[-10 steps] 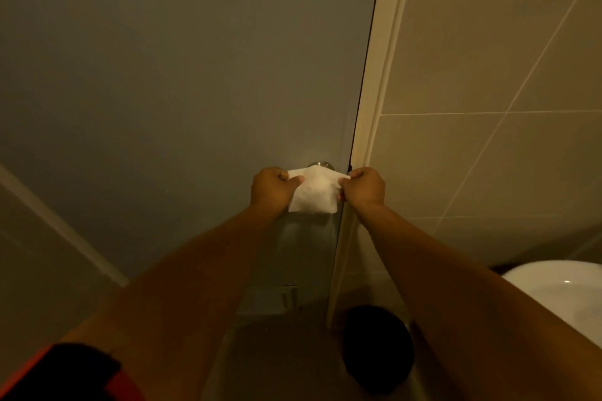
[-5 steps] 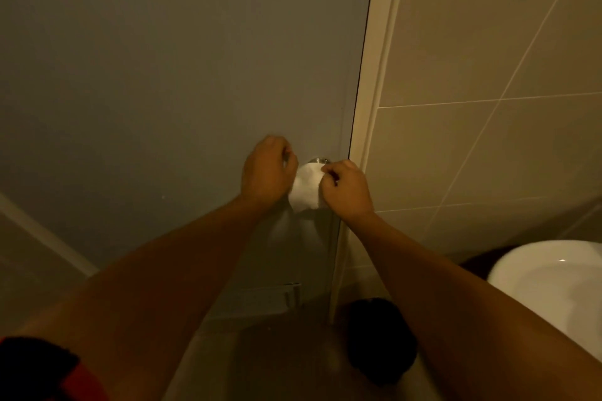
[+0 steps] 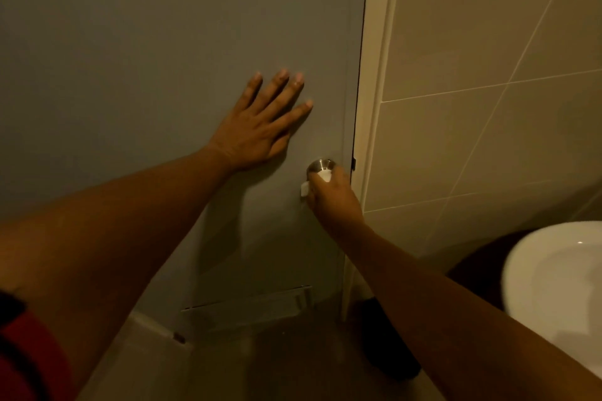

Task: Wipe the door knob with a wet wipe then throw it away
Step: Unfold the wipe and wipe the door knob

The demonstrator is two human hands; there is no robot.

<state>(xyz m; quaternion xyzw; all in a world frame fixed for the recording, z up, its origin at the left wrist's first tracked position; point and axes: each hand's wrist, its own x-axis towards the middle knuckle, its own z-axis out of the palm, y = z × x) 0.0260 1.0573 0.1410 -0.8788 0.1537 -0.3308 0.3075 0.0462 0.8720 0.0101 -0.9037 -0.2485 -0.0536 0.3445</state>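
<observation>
left hand lay flat, fingers spread, on door | right hand pressed wipe on knob, right edge of door | risk: wipe could slip off smooth knob, far side stayed unwiped

**What Things Are Made Of**

The door knob is brushed metal with a soft shine. The wet wipe is white, soft and cloth-like, bunched up in the right hand. The door is painted grey, smooth and matt. The wall tiles are beige and smooth, with a slight gloss and thin pale lines between them. The sink is white, hard and glossy. The door frame is painted pale and smooth.
</observation>
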